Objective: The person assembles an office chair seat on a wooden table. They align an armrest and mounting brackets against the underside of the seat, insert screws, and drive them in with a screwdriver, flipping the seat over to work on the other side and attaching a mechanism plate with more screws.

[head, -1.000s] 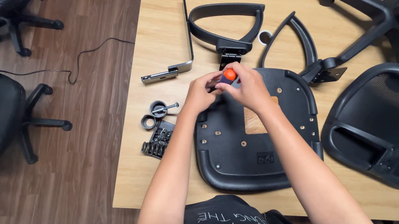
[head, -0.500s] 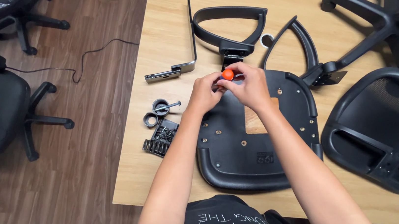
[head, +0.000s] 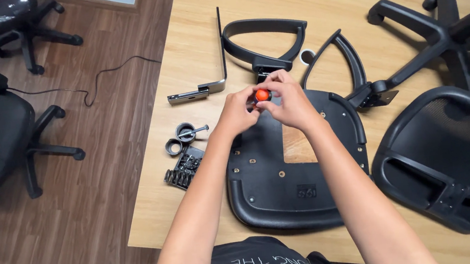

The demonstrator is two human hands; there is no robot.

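Note:
Both hands meet over the far edge of an upturned black chair seat (head: 292,178) lying on the wooden table (head: 192,55). My left hand (head: 239,112) and my right hand (head: 287,100) are both closed around a small screwdriver whose orange handle top (head: 262,95) shows between the fingers. Its shaft and tip are hidden by the fingers. A black armrest (head: 263,36) lies just beyond the hands, touching the seat's far edge.
A second armrest (head: 351,70), a five-star chair base (head: 439,29) and a mesh backrest (head: 452,150) lie to the right. An L-shaped metal bracket (head: 212,85), black rings with a bolt (head: 186,134) and a screw pack (head: 183,169) lie left. Office chairs stand on the floor at left.
The view has shifted slightly. Both hands stay at the same spot on the seat's far edge with the orange-handled screwdriver, fingers shifting a little around it.

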